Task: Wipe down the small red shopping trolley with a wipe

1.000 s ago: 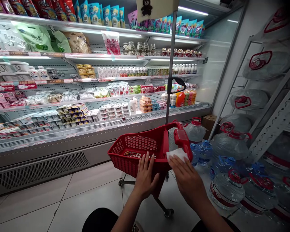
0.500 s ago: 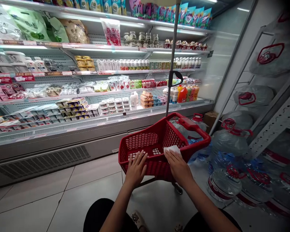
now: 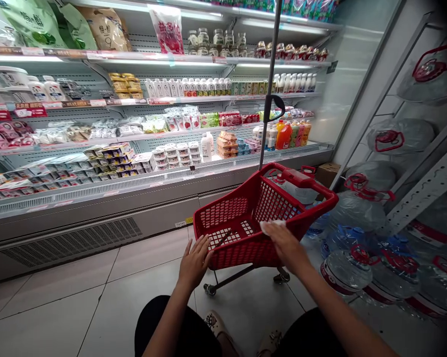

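Setting: a shop aisle, with a chilled display case [image 3: 134, 148] stocked with packaged goods on the person's left.
Cart: a small red shopping cart [image 3: 245, 223] stands on the tiled floor, just in front of the person's knees.
Left hand: the left hand [image 3: 195, 260] lies against the cart's near corner, fingers spread, gripping nothing.
Right hand: the right hand [image 3: 286, 245] presses a white cloth [image 3: 270, 225] flat onto the cart's near rim, fingers extended over it.
Right side: large water bottles [image 3: 348, 272] lie stacked just beside the cart.
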The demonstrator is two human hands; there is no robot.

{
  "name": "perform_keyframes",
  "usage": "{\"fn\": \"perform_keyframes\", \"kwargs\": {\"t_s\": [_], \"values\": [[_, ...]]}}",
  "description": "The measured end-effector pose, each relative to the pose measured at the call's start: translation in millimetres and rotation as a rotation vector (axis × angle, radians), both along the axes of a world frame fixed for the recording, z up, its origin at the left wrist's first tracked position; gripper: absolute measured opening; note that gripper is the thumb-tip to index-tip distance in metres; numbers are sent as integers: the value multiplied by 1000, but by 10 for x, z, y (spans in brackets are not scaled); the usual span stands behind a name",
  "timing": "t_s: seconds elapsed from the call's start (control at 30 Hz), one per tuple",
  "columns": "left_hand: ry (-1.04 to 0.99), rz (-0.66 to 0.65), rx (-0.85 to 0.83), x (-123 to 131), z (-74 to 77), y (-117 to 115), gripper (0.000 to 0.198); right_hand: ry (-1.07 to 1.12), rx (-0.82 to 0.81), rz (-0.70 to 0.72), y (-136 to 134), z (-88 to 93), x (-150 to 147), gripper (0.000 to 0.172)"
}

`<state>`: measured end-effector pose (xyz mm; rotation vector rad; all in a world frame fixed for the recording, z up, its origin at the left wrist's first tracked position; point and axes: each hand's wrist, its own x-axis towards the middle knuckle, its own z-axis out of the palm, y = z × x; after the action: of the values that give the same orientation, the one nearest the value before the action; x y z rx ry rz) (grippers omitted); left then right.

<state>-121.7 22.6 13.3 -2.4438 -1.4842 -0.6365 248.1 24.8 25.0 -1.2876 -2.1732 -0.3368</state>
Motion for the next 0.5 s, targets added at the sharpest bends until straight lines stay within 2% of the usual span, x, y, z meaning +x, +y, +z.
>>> {"fn": "perform_keyframes", "kwargs": {"t_s": [0.1,0.2,0.37,0.5], "values": [[23,-51,-27,-105,-7,-29,47,-34,36,-87,60,74,551,74],[-5,-38,-34,-1,-11,-26,46,-64,24,-121,127,143,834,71],[-61,8,-34,227,-43,38,46,16,-22,-133,384,163,910,63],[-72,33,-12,308,-116,45,50,90,-33,-114,617,96,773,62]]}}
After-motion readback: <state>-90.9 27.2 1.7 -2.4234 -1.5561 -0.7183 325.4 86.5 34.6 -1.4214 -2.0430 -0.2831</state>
